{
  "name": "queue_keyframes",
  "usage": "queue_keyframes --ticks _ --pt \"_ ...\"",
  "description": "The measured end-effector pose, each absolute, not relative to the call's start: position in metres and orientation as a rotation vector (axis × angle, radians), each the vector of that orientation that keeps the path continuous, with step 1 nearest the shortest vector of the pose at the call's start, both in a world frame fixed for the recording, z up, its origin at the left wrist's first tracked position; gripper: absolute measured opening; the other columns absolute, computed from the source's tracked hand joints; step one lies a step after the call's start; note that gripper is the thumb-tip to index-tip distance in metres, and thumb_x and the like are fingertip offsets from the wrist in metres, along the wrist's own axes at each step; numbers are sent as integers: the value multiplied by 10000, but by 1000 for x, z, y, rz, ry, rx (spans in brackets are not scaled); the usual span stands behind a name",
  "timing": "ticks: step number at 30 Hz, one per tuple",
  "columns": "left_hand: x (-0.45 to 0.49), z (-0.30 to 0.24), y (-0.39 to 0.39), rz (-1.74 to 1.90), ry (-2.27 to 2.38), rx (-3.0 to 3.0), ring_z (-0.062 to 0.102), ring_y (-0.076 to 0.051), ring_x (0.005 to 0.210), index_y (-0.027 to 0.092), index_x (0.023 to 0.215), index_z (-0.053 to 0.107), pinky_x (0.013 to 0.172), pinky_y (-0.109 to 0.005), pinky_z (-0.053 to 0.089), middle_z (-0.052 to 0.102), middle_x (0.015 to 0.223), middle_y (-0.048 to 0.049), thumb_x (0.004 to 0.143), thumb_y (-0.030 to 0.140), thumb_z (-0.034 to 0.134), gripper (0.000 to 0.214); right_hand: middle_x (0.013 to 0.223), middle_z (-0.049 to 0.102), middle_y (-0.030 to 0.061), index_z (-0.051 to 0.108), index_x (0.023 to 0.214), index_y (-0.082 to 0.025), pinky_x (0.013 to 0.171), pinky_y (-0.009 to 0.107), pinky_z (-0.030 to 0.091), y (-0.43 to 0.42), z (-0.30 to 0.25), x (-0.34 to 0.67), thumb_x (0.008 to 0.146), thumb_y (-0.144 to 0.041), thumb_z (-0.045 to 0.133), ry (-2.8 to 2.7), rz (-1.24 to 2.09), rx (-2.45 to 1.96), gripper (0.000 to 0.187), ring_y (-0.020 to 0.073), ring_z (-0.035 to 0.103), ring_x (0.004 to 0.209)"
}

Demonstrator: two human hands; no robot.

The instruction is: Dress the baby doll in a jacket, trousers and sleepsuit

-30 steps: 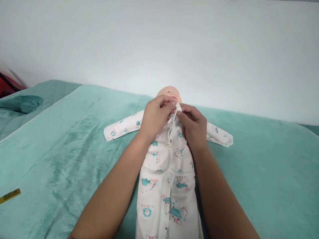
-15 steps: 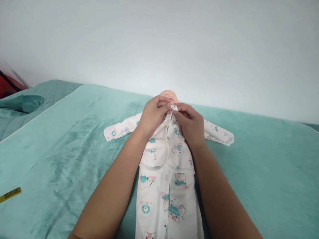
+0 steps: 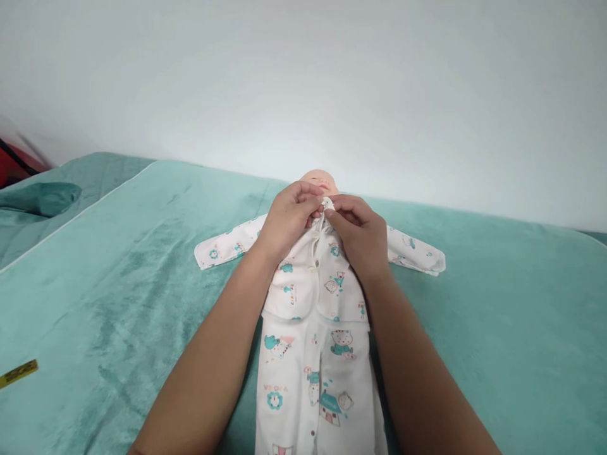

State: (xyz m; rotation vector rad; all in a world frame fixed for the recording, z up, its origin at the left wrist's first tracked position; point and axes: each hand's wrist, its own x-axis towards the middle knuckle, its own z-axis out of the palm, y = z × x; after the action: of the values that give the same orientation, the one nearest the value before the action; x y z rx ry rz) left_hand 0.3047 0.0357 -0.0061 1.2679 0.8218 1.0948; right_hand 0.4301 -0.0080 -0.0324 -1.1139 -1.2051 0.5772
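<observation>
A baby doll (image 3: 320, 179) lies on its back, dressed in a white printed jacket (image 3: 290, 292) over white printed trousers (image 3: 284, 360). My left hand (image 3: 293, 212) pinches the jacket's collar edge just under the doll's chin. From the other side, my right hand (image 3: 359, 230) grips the same collar with thumb and forefinger. Between the fingertips a small white flap of the collar (image 3: 327, 203) stands up. Below it the jacket's front edges meet loosely, with pale fastenings (image 3: 313, 268) along them. Both sleeves lie spread out to the sides.
Under the doll is a green plush blanket (image 3: 142, 272) with a white seam at the left. A yellow strip (image 3: 18, 373) lies on it at the left edge. Behind rises a pale wall (image 3: 303, 82), and something red (image 3: 12, 167) shows at the far left.
The collar flap between my fingertips has turned slightly and looks more folded. Both hands keep their hold near the chin; the whole view has shifted a little.
</observation>
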Motion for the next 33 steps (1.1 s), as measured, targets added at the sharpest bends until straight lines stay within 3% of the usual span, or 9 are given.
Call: queue_keyframes --ticks 5,10,13,20,25,33 --pt "304 -7 37 1061 842 1320 527 -88 595 195 877 590 544 -212 389 577 669 12 833 157 578 59 1057 736 29 689 804 -220 869 330 528 -10 -31 430 805 -278 672 -1213 626 -1169 61 182 676 958" --pt "303 -7 35 1071 861 1311 501 -85 559 209 915 575 545 -220 409 560 657 29 847 276 634 112 1029 716 13 700 810 -243 900 339 496 -13 -27 431 827 -202 637 -1447 459 -1153 77 182 655 991" --pt "302 -8 36 1069 846 1284 503 -86 555 204 920 577 527 -216 396 558 651 32 811 238 654 137 1037 699 9 711 819 -256 952 346 476 -14 -25 434 817 -174 644 -1533 454 -1126 106 183 646 1035" --pt "302 -7 36 1066 888 1303 507 -90 551 205 949 584 546 -223 413 555 644 34 746 114 565 223 1136 710 19 669 820 -231 985 362 479 -9 -32 439 847 -308 647 -1269 739 -1102 85 188 643 1080" --pt "303 -5 34 1110 874 1263 505 -85 556 202 927 575 550 -218 409 539 644 39 716 66 518 258 993 681 19 628 955 -229 877 332 513 -2 -36 438 745 -280 727 -1196 747 -1190 238 163 640 935" --pt "306 -9 35 1157 902 1287 455 -73 533 203 920 549 521 -215 388 529 667 48 704 59 542 260 946 632 3 614 988 -235 841 312 506 -1 -35 440 704 -212 716 -1252 766 -1153 303 152 608 920"
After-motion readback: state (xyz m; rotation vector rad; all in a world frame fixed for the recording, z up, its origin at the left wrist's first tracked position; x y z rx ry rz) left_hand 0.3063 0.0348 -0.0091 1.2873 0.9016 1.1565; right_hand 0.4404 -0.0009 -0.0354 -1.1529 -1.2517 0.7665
